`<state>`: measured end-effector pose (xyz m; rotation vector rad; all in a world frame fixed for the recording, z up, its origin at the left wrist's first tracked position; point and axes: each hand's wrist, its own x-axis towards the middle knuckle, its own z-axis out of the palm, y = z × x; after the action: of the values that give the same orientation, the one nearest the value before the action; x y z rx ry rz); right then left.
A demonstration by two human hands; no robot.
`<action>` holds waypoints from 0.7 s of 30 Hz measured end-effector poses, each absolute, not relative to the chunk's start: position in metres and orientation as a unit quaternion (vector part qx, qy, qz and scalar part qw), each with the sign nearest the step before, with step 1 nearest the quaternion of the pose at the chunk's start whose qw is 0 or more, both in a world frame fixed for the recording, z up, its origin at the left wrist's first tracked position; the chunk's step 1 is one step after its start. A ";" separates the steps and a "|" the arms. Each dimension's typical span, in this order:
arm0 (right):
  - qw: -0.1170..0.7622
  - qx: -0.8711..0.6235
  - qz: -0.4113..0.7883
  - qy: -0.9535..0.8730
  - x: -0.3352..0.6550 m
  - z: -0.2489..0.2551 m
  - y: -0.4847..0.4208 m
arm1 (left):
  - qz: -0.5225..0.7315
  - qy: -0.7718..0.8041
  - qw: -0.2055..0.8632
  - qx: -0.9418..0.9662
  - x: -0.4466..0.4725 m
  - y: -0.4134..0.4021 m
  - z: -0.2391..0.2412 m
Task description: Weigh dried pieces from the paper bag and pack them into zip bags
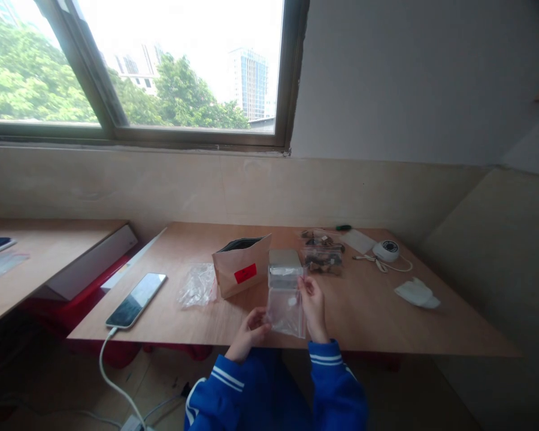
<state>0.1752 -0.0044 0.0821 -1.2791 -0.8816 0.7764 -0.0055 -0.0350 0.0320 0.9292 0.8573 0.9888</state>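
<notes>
A clear plastic zip bag [285,314] hangs between my hands over the front of the table. My right hand [313,302] pinches its upper right edge, thumb and fingers closed on the plastic. At the lower left edge, my left hand [250,331] has its fingers curled on the same bag. A small pale blob shows on the bag; I cannot make out what it is. Right behind it lies a flat beige box [284,258], partly covered by the plastic. Left of that stands an open brown paper pouch [233,281] with a red label [245,273].
Crumpled clear plastic [198,286] and a phone [137,301] on a white cable lie to the left. Bags of dark parts [323,261], a white dome camera [386,251] with its cable, and a crumpled white tissue [417,293] lie to the right. Another table [49,239] stands further left.
</notes>
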 end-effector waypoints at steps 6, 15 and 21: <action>0.624 -0.571 0.347 -0.405 0.171 0.091 -0.010 | 0.447 0.377 0.699 0.412 0.004 -0.042 0.056; 0.534 -0.574 0.322 -0.531 0.194 0.049 0.006 | 0.443 0.467 0.612 0.459 -0.042 -0.054 0.080; 0.375 -0.725 0.023 -0.578 0.289 0.009 0.057 | 0.417 0.594 0.554 0.408 -0.129 -0.082 0.091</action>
<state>0.2893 0.0569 0.0089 -1.8545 -1.4788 0.0588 -0.1290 -0.0825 0.0906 0.9631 1.4036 0.9855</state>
